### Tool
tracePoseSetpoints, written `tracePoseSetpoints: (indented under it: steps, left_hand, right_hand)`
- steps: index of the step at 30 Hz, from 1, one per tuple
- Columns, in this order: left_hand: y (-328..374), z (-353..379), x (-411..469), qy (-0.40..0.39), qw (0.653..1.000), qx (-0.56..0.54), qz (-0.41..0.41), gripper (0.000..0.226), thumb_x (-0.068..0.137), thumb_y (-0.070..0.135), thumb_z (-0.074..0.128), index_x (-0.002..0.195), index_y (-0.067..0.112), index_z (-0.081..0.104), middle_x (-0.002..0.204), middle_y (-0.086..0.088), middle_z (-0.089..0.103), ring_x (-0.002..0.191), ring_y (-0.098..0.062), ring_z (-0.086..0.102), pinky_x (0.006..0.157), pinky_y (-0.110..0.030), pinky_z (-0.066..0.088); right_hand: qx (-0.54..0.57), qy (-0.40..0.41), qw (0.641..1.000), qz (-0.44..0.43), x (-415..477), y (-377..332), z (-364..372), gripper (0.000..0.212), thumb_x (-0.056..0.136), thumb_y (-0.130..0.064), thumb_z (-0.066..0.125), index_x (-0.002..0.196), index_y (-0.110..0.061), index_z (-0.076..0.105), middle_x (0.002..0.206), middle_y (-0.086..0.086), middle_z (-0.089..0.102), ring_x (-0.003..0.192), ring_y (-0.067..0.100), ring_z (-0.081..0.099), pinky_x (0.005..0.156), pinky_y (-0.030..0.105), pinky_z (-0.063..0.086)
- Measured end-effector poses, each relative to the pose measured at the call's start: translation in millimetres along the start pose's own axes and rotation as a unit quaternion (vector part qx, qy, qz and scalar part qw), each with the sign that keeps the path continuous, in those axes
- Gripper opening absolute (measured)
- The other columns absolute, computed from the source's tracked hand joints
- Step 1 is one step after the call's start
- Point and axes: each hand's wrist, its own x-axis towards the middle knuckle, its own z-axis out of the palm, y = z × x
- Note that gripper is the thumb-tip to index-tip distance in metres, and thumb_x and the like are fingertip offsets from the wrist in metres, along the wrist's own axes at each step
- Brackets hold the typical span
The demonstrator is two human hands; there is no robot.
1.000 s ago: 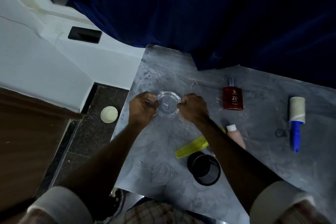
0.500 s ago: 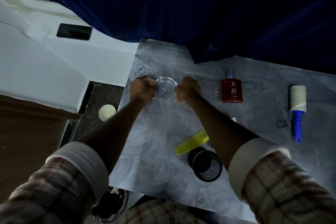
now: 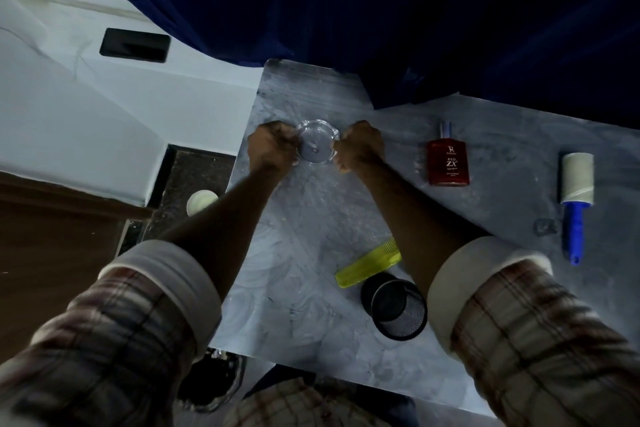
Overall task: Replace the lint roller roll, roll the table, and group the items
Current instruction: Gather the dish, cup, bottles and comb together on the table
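A clear round glass dish [image 3: 316, 144] sits near the far left of the grey table [image 3: 304, 288]. My left hand [image 3: 272, 146] grips its left rim and my right hand [image 3: 358, 146] grips its right rim. A lint roller [image 3: 575, 199] with a white roll and blue handle lies at the far right. A red perfume bottle [image 3: 447, 163] lies flat between the dish and the roller. A yellow-green comb [image 3: 369, 263] rests mid-table, partly under my right forearm, beside a black mesh cup [image 3: 398, 308].
A dark blue curtain [image 3: 415, 10] hangs over the table's far edge. A black phone [image 3: 135, 45] lies on the white surface at left. A white lid [image 3: 201, 201] sits on the dark floor below. A small clear piece [image 3: 545, 226] lies left of the roller handle.
Both hands have pushed the glass dish farther away across the table, arms stretching out. The pink bottle seen beside the comb earlier is now hidden under my right forearm.
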Motion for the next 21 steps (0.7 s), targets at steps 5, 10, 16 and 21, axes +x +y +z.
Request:
tracePoseSetpoints:
  steps: [5, 10, 16, 21]
  left_hand:
    - [16, -4, -12, -0.046, 0.994, -0.092, -0.033, 0.019, 0.084, -0.014, 0.078, 0.091, 0.003, 0.075, 0.079, -0.010, 0.073, 0.073, -0.026, 0.072, 0.071, -0.045, 0.064]
    - [20, -19, -47, -0.004, 0.994, -0.100, 0.036, 0.012, 0.099, 0.006, 0.070, 0.111, 0.004, 0.070, 0.095, -0.015, 0.066, 0.086, -0.027, 0.063, 0.085, -0.052, 0.061]
    - [-44, -16, -168, -0.204, 0.948, 0.058, 0.236, 0.055, 0.085, 0.004, 0.080, 0.137, 0.019, 0.067, 0.123, 0.007, 0.072, 0.094, 0.015, 0.064, 0.080, -0.004, 0.047]
    - [-80, 13, -229, -0.344, 0.891, 0.116, 0.273, 0.097, 0.077, 0.041, 0.083, 0.160, 0.047, 0.032, 0.153, 0.028, 0.041, 0.107, 0.004, 0.061, 0.084, -0.008, 0.049]
  right_hand:
    - [0.010, -0.026, 1.000, -0.004, -4, -3, -7, 0.041, 0.088, -0.027, 0.072, 0.121, -0.003, 0.061, 0.113, 0.020, 0.074, 0.102, 0.035, 0.074, 0.087, 0.050, 0.062]
    - [-0.061, 0.020, 0.989, -0.134, -58, 8, -66, 0.044, 0.097, -0.046, 0.056, 0.091, -0.005, 0.072, 0.093, 0.016, 0.075, 0.093, 0.034, 0.072, 0.085, 0.044, 0.058]
    - [0.004, 0.067, 0.984, -0.164, -174, 133, -129, 0.016, 0.097, -0.024, 0.058, 0.102, -0.016, 0.070, 0.089, 0.000, 0.075, 0.074, 0.015, 0.073, 0.072, 0.044, 0.061]
    - [0.081, 0.003, 0.995, -0.064, -256, 196, -106, 0.037, 0.095, -0.001, 0.061, 0.118, -0.030, 0.067, 0.106, -0.009, 0.075, 0.073, 0.007, 0.073, 0.057, 0.035, 0.063]
